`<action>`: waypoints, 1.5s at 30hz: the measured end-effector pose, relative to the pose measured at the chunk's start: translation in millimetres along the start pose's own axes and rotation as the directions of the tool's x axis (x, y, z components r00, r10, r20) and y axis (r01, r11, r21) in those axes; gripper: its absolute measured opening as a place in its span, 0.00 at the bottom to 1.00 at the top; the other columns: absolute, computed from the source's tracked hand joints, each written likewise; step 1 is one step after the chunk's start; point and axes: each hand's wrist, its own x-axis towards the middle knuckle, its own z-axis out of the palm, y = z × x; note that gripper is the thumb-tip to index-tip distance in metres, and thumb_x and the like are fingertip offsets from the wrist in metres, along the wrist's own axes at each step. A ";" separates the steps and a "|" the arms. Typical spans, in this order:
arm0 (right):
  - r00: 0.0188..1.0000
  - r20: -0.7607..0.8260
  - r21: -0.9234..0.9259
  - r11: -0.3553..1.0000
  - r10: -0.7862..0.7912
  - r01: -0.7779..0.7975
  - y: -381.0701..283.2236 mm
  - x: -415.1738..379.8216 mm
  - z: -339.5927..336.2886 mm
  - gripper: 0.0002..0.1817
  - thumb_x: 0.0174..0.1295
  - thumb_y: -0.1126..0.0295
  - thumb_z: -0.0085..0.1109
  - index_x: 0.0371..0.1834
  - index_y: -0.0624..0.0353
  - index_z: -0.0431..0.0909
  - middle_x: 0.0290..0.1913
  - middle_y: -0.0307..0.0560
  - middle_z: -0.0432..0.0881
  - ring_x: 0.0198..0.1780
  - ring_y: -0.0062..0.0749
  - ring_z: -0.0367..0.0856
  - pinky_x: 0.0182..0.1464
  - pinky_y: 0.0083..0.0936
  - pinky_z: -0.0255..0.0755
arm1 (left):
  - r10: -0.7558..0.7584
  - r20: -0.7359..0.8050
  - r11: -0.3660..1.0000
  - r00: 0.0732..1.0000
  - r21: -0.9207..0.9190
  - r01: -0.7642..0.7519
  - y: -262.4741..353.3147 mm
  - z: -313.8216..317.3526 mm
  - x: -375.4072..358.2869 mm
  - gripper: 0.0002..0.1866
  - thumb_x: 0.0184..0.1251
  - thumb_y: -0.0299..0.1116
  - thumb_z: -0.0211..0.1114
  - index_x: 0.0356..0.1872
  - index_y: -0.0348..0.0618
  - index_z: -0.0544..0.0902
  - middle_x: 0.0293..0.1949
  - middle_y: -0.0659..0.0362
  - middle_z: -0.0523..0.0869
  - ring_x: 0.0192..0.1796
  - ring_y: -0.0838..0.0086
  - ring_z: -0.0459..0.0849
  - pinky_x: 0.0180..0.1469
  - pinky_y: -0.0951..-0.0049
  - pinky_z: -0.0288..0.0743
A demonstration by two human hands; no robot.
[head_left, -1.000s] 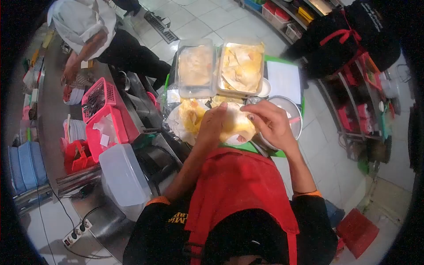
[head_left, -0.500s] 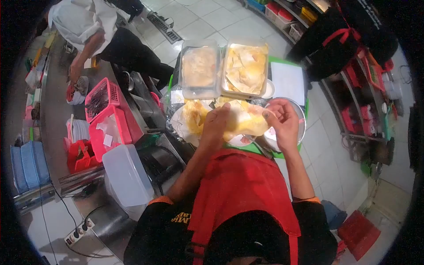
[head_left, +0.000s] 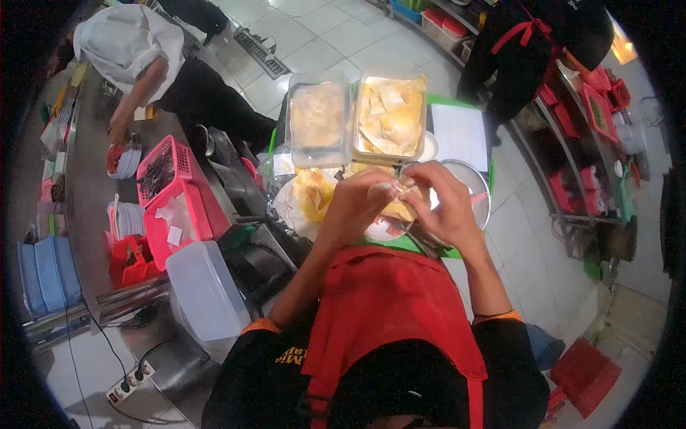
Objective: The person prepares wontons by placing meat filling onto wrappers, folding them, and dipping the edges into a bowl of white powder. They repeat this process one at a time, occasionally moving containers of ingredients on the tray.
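Observation:
Close together in front of my red apron, both hands work on one thin, pale yellow wrapper sheet (head_left: 405, 191). My left hand (head_left: 359, 199) is closed on its left side, and my right hand (head_left: 449, 206) pinches its right side. The fingers hide most of the sheet, which looks gathered between them. Under and left of my left hand, more yellow sheets (head_left: 312, 193) lie on a white surface. Just beyond the hands stand a clear box with a pale mass (head_left: 318, 114) and a box filled with wrapper sheets (head_left: 390, 118).
Right of my hands is a round bowl (head_left: 487, 207) with a pink handle in it. A white board (head_left: 459, 136) lies behind it. Pink baskets (head_left: 187, 214) and a lidded plastic tub (head_left: 206, 289) stand left. A person in white (head_left: 128, 46) handles plates; another stands right.
My hands have come together, the right one moving left. The wrapper, stretched out between them before, is now gathered and mostly covered by fingers. The view has shifted slightly.

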 end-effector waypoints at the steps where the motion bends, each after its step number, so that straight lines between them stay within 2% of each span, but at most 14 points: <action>1: 1.000 -0.019 0.010 1.000 -0.001 0.001 -1.5 0.7 0.4 0.16 0.59 0.77 0.65 0.52 0.62 0.79 0.45 0.53 0.84 0.46 0.45 0.86 0.48 0.33 0.79 | -0.089 0.042 0.993 0.995 -0.076 0.092 -1.1 0.4 -1.8 0.13 0.74 0.36 0.63 0.44 0.34 0.84 0.38 0.55 0.86 0.37 0.77 0.83 0.39 0.77 0.77; 5: 1.000 -0.027 -0.023 1.000 0.005 -0.005 6.7 -3.5 2.9 0.16 0.59 0.77 0.66 0.51 0.63 0.79 0.45 0.54 0.85 0.44 0.45 0.87 0.47 0.33 0.79 | -0.088 0.053 0.980 0.995 -0.174 0.096 -1.3 2.0 -5.4 0.12 0.74 0.34 0.64 0.44 0.34 0.84 0.40 0.59 0.86 0.38 0.83 0.81 0.37 0.81 0.76; 7: 0.999 -0.039 0.026 0.999 0.030 -0.029 7.7 -4.1 6.1 0.16 0.58 0.77 0.66 0.50 0.64 0.79 0.43 0.53 0.86 0.43 0.42 0.88 0.45 0.29 0.79 | -0.186 0.042 0.952 0.982 -0.240 0.191 -6.6 3.7 -5.3 0.11 0.70 0.30 0.68 0.46 0.33 0.82 0.44 0.58 0.85 0.46 0.81 0.81 0.48 0.78 0.76; 11: 0.986 -0.054 0.147 0.978 0.157 -0.148 18.1 -7.9 18.8 0.15 0.58 0.78 0.66 0.50 0.64 0.80 0.41 0.52 0.87 0.41 0.37 0.88 0.44 0.26 0.79 | -0.113 -0.037 0.985 0.993 -0.136 0.107 -16.1 4.6 -6.8 0.11 0.68 0.31 0.70 0.46 0.35 0.83 0.43 0.59 0.85 0.44 0.81 0.81 0.48 0.77 0.77; 14: 0.990 -0.060 0.142 0.983 0.126 -0.117 27.0 -8.7 19.8 0.14 0.58 0.80 0.66 0.49 0.64 0.80 0.40 0.47 0.87 0.40 0.28 0.86 0.42 0.23 0.77 | -0.278 -0.046 0.931 0.959 -0.260 0.257 -14.5 3.8 -8.2 0.10 0.68 0.30 0.69 0.44 0.36 0.83 0.42 0.59 0.85 0.43 0.79 0.82 0.47 0.76 0.78; 19: 0.945 -0.220 0.386 0.911 0.242 -0.144 55.0 9.9 2.0 0.14 0.58 0.82 0.65 0.48 0.61 0.80 0.35 0.39 0.85 0.35 0.18 0.81 0.39 0.19 0.75 | -0.305 -0.278 0.866 0.911 -0.479 0.143 -54.2 -34.4 -21.4 0.11 0.65 0.29 0.70 0.46 0.38 0.83 0.43 0.61 0.85 0.42 0.77 0.82 0.49 0.76 0.78; 22: 0.874 -0.164 0.283 0.870 0.458 -0.403 75.6 32.0 -19.7 0.15 0.59 0.80 0.64 0.50 0.61 0.80 0.35 0.39 0.84 0.37 0.18 0.80 0.41 0.18 0.74 | -0.376 -0.324 0.822 0.868 -0.549 0.151 -66.1 -62.4 -36.9 0.13 0.64 0.27 0.68 0.48 0.38 0.80 0.46 0.60 0.83 0.47 0.76 0.81 0.52 0.75 0.76; 24: 0.840 -0.019 0.006 0.840 0.543 -0.543 108.2 46.0 -18.4 0.16 0.59 0.78 0.64 0.51 0.60 0.80 0.36 0.38 0.84 0.39 0.18 0.80 0.42 0.17 0.73 | -0.363 -0.324 0.804 0.874 -0.582 0.118 -67.6 -67.3 -42.8 0.13 0.64 0.26 0.68 0.49 0.38 0.80 0.47 0.59 0.83 0.49 0.76 0.81 0.53 0.75 0.76; 29: 0.914 0.089 0.387 0.832 0.396 -0.398 149.7 90.7 5.7 0.16 0.58 0.77 0.66 0.51 0.57 0.81 0.33 0.38 0.83 0.36 0.20 0.81 0.42 0.21 0.74 | -0.372 -0.339 0.810 0.864 -0.573 0.124 -68.0 -62.8 -50.3 0.12 0.65 0.24 0.66 0.49 0.38 0.80 0.48 0.59 0.83 0.52 0.75 0.80 0.56 0.73 0.75; 31: 0.941 0.039 0.205 0.919 0.336 -0.337 181.7 107.9 16.0 0.17 0.56 0.77 0.67 0.50 0.57 0.81 0.32 0.38 0.83 0.37 0.21 0.81 0.43 0.22 0.75 | -0.364 -0.301 0.771 0.881 -0.628 0.104 -68.2 -57.3 -51.3 0.12 0.65 0.23 0.66 0.49 0.37 0.80 0.48 0.60 0.83 0.52 0.74 0.81 0.56 0.72 0.76; 32: 0.958 0.017 -0.061 0.956 0.288 -0.286 191.6 110.7 16.5 0.17 0.55 0.77 0.68 0.49 0.59 0.81 0.33 0.42 0.84 0.37 0.24 0.83 0.44 0.22 0.75 | -0.362 -0.301 0.772 0.882 -0.627 0.103 -66.6 -55.8 -52.4 0.12 0.65 0.23 0.66 0.49 0.37 0.80 0.48 0.60 0.83 0.52 0.74 0.81 0.56 0.72 0.76; 37: 0.974 -0.034 -0.242 0.943 0.226 -0.227 188.3 109.9 22.8 0.17 0.54 0.74 0.69 0.48 0.59 0.81 0.35 0.50 0.85 0.38 0.43 0.85 0.44 0.33 0.77 | -0.398 -0.293 0.772 0.869 -0.619 0.145 -74.1 -59.8 -61.9 0.15 0.65 0.21 0.64 0.53 0.37 0.79 0.52 0.57 0.83 0.56 0.72 0.80 0.57 0.72 0.78; 39: 0.946 -0.172 -0.538 0.831 -0.275 0.144 173.6 110.1 19.1 0.16 0.56 0.74 0.68 0.48 0.58 0.80 0.35 0.51 0.85 0.41 0.48 0.83 0.47 0.39 0.74 | -0.399 -0.308 0.773 0.864 -0.620 0.136 -71.8 -57.4 -61.2 0.19 0.65 0.21 0.64 0.56 0.36 0.76 0.55 0.55 0.82 0.58 0.70 0.80 0.58 0.71 0.78; 45: 0.990 0.042 -0.459 0.877 -0.137 0.141 164.0 89.3 34.0 0.15 0.59 0.74 0.65 0.50 0.57 0.80 0.38 0.51 0.85 0.45 0.48 0.80 0.51 0.41 0.70 | -0.411 -0.227 0.738 0.883 -0.651 0.176 -60.3 -52.5 -50.3 0.29 0.64 0.21 0.63 0.67 0.39 0.67 0.63 0.48 0.76 0.62 0.62 0.78 0.62 0.65 0.77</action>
